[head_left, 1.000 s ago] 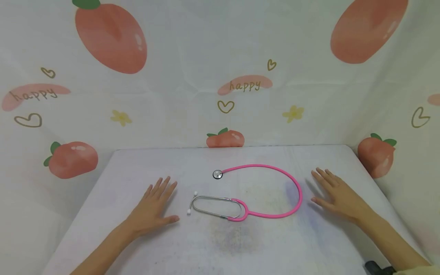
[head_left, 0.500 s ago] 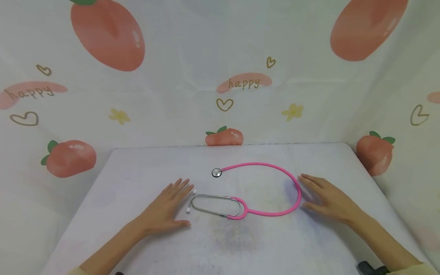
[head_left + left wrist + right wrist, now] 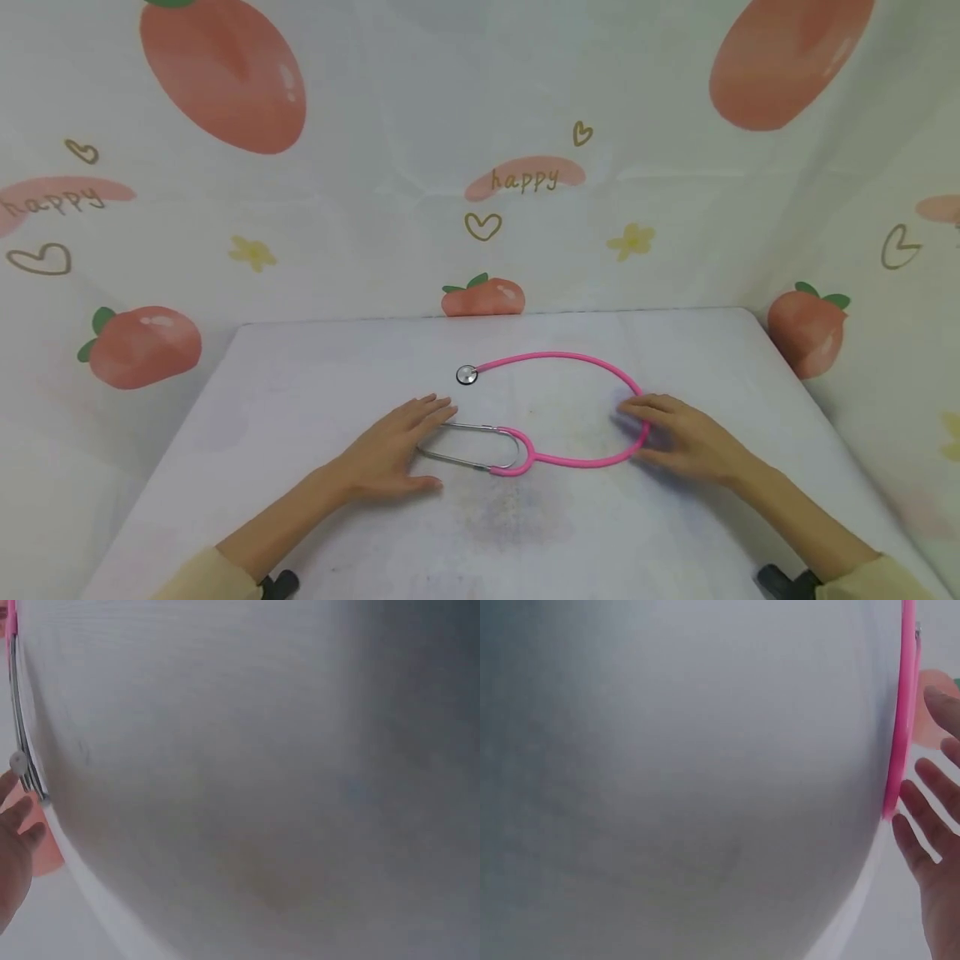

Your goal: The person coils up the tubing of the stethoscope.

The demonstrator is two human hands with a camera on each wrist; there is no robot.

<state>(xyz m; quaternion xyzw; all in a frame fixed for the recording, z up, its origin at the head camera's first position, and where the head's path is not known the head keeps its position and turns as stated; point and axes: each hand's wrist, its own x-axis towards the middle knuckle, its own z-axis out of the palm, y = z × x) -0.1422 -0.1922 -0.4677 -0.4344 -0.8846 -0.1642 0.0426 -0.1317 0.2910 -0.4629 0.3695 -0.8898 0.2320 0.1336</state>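
A pink stethoscope [image 3: 577, 462] lies on the table, its tubing curved out to the right and its round chest piece [image 3: 467, 375] toward the back. My left hand [image 3: 397, 446] is spread over the metal ear tubes [image 3: 457, 460] and hides the eartips in the head view. One white eartip [image 3: 19, 762] shows by the fingers in the left wrist view. On the other side, my right hand [image 3: 678, 437] hovers with loosely bent, parted fingers over the outer bend of the pink tubing [image 3: 902, 727]. Neither hand has closed round the stethoscope.
The table [image 3: 315, 358] has a white cover with a faint brown stain below the stethoscope. Behind and beside it hangs a cloth backdrop [image 3: 360, 208] printed with fruit, hearts and flowers. Dark straps show near both sleeves [image 3: 213, 575].
Both hands have moved inward, the left to the right over the ear tubes, the right to the left over the tubing bend. The stethoscope stays in place; the view shifts slightly.
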